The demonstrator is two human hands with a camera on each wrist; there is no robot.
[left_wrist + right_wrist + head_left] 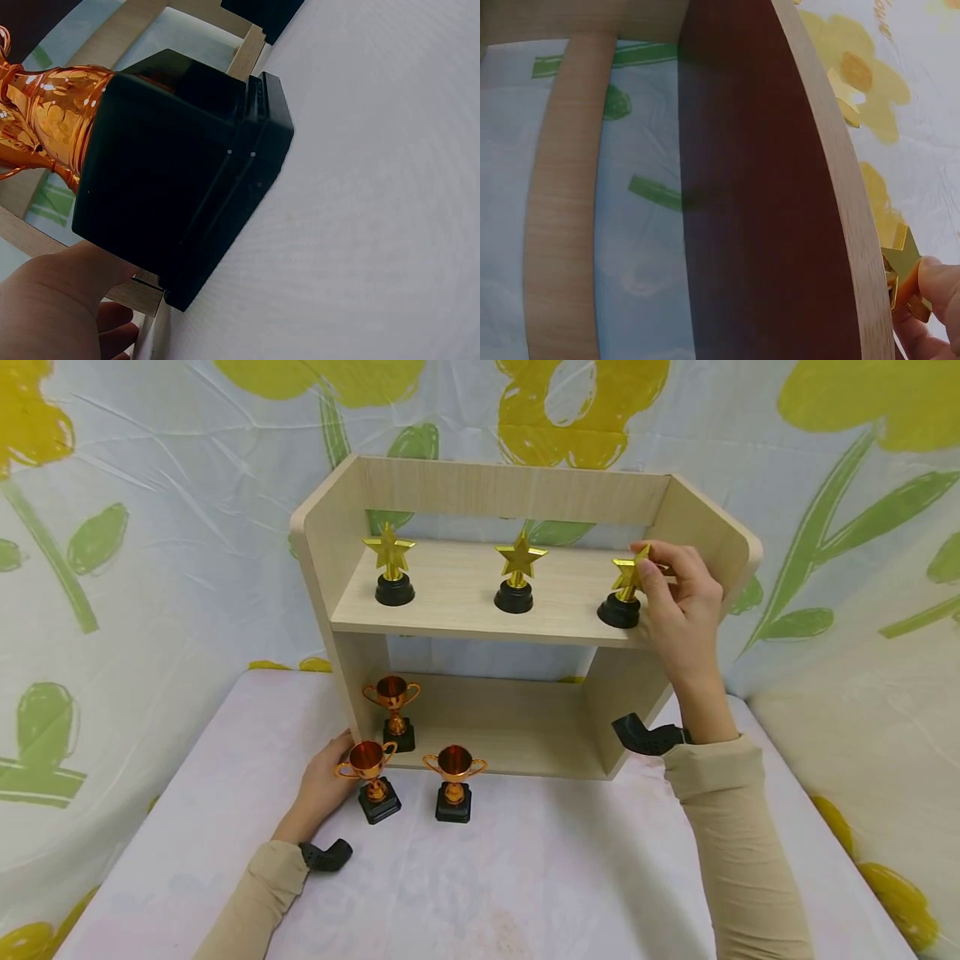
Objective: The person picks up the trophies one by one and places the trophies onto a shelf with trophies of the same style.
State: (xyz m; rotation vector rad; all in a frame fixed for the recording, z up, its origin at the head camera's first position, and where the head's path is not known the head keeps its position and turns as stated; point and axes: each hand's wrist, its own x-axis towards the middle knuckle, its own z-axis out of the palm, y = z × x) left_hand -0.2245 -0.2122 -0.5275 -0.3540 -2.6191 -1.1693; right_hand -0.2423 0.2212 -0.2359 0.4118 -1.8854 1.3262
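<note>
On the upper board of a light wooden shelf (480,628), my right hand (686,602) pinches the gold star (626,575) of a star trophy between thumb and fingers. Its black base touches the board and leans slightly. The right wrist view shows the fingertips (937,285) on the same star. Two more star trophies, one at left (390,560) and one in the middle (517,568), stand upright there. Down at the shelf's lower left corner, my left hand (324,785) grips the side panel (146,296), partly hidden by a bronze cup trophy (369,766).
Another bronze cup trophy (393,697) stands on the lower board at its left end. A further cup trophy (454,768) stands on the white tabletop (480,877) before the shelf. Flower-printed cloth (165,527) hangs behind and at the sides.
</note>
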